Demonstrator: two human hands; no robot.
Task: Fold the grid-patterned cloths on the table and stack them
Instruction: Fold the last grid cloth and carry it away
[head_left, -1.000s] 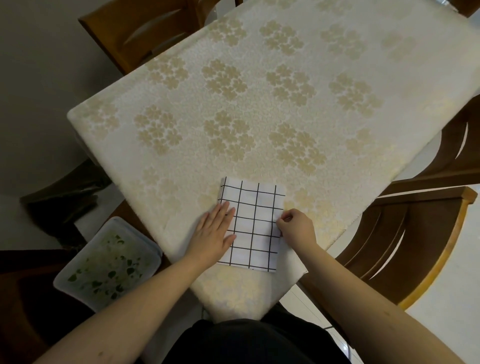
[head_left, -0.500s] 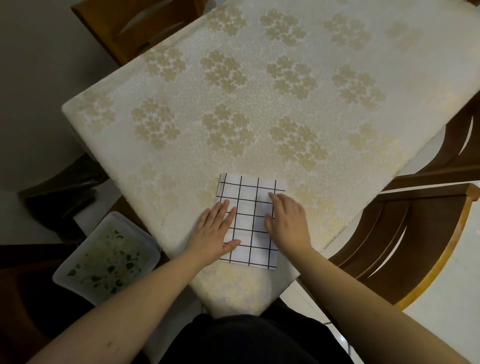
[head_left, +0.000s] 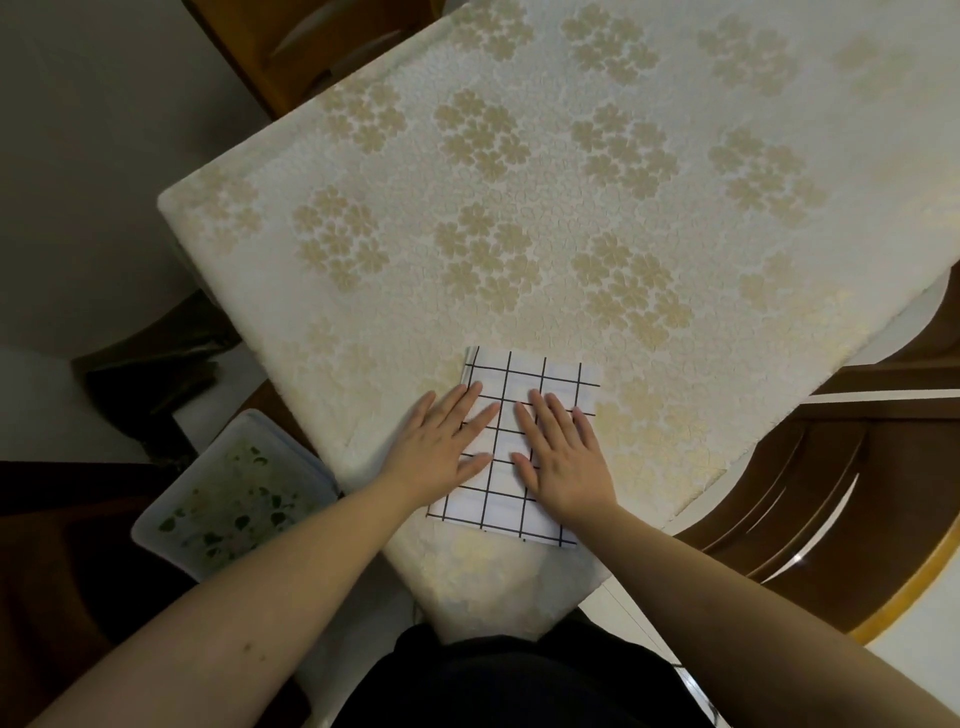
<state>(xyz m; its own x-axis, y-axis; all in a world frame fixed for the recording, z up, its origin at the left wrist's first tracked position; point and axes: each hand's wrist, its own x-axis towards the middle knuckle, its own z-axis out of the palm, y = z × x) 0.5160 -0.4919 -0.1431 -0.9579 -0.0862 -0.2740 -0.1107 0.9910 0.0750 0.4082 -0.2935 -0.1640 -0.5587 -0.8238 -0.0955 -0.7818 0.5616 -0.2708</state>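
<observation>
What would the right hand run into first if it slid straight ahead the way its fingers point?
Probably nothing: the right hand would slide off the grid cloth's far edge onto bare tablecloth, which looks free ahead.

Left hand (head_left: 440, 451) and right hand (head_left: 563, 454) press flat on the folded grid-patterned cloth (head_left: 530, 374), seemingly several layers, on the tabletop (head_left: 519, 208).

You see a smooth, matt woven grid cloth (head_left: 530, 374) on the bench (head_left: 519, 208), whose covering is rough, crackle-textured fabric. At right, the chair (head_left: 810, 478) is glossy varnished wood; at lower left, the tub (head_left: 234, 499) is frosted plastic.
</observation>
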